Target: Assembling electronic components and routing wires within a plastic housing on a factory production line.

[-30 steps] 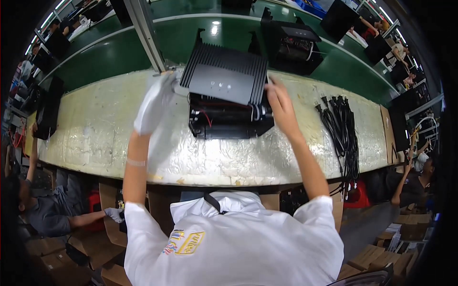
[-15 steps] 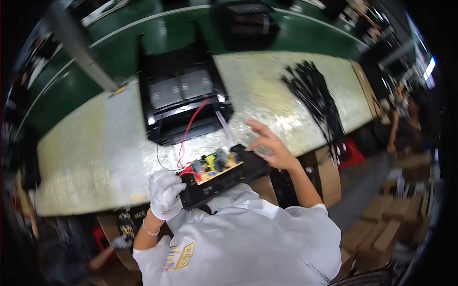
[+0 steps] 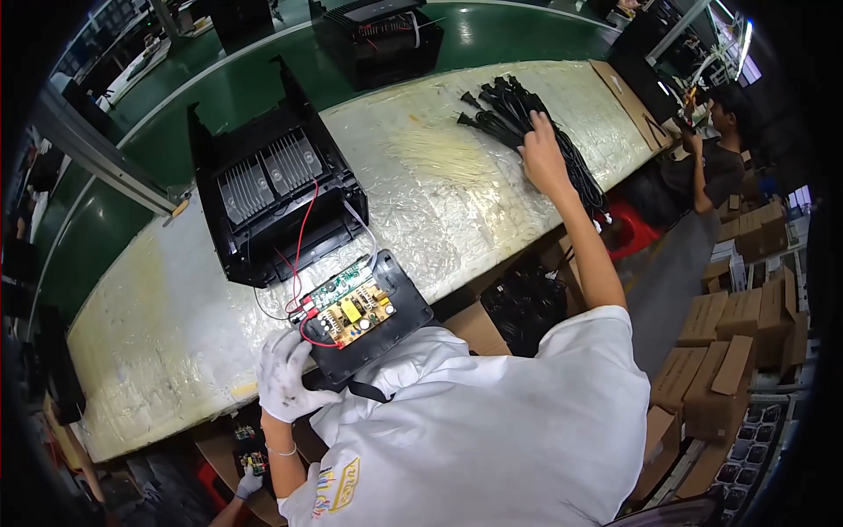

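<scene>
My left hand (image 3: 288, 378), in a white glove, is at the left edge of a black plastic panel (image 3: 406, 303), its thumb and fingers apart. The panel lies at the bench's near edge, against my shirt, and carries a tan circuit board (image 3: 356, 316) and a green one (image 3: 338, 285). Red and white wires run from the boards to a black housing (image 3: 255, 255) with two grey finned heat sinks (image 3: 270, 178). To the right, my bare right hand (image 3: 544, 156) reaches onto a bundle of black power cords (image 3: 575, 167), fingers stretched out over them.
Pale thin strips (image 3: 443, 158), likely cable ties, lie mid-bench. Another black housing (image 3: 378, 44) stands on the green conveyor (image 3: 492, 35) behind. Cardboard boxes (image 3: 716, 378) and a red stool (image 3: 630, 230) are at right, near a seated person (image 3: 716, 158). Another gloved hand (image 3: 249, 483) shows lower left.
My right hand has left the panel and moved right and away to the cords. The panel has tipped flatter, its boards now facing up. My left hand looks more open. The view has shifted.
</scene>
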A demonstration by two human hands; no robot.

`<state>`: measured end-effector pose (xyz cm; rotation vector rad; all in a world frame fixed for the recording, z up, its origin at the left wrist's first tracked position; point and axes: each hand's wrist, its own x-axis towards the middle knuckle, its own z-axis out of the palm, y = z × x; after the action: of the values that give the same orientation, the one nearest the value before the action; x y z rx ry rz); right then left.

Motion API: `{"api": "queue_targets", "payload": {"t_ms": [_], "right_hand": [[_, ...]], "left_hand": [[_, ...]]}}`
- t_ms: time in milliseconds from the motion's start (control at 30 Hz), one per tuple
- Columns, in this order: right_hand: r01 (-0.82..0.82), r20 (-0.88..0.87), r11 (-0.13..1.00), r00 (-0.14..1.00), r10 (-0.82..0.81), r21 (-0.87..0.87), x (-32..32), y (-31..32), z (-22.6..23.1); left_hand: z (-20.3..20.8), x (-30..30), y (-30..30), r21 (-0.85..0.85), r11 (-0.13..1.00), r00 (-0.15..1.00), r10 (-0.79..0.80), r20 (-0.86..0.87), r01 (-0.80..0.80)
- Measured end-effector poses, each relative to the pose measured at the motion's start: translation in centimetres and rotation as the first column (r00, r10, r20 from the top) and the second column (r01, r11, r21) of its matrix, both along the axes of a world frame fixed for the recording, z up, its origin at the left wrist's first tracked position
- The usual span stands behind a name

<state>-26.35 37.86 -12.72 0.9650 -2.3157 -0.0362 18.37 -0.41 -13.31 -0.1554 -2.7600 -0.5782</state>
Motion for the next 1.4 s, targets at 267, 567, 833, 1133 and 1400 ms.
{"api": "queue_targets", "payload": {"t_ms": [267, 567, 833, 1133, 1400], "right_hand": [[0.126, 0.482, 0.809, 0.851, 0.209, -0.574, 7.0, -0.5, 11.6], [-0.517, 0.166, 0.428, 0.477, 0.863, -0.742, 19.6, -19.7, 17.1], [-0.105, 0.611, 0.615, -0.332, 0.719, -0.781, 19.2, -17.9, 7.4], [-0.055, 0.692, 0.708, -0.276, 0.667, -0.704, 19.3, -16.8, 3.0], [-0.122, 0.818, 0.817, 0.060, 0.573, -0.563, 19.4, -17.5, 2.4]], "left_hand": [[2.4, -2.6, 1.5, 0.476, 0.880, 0.958, 0.128, -0.258, 0.010], [12.9, -14.7, 8.0, 0.971, 0.223, 0.992, 0.066, -0.106, 0.089], [18.5, -15.5, -1.0, 0.875, 0.047, 0.845, 0.238, -0.479, 0.482], [14.5, -18.4, -5.1, 0.883, 0.343, 0.842, 0.326, -0.431, 0.319], [15.1, -17.9, -1.0, 0.918, 0.186, 0.903, 0.194, -0.383, 0.349]]}}
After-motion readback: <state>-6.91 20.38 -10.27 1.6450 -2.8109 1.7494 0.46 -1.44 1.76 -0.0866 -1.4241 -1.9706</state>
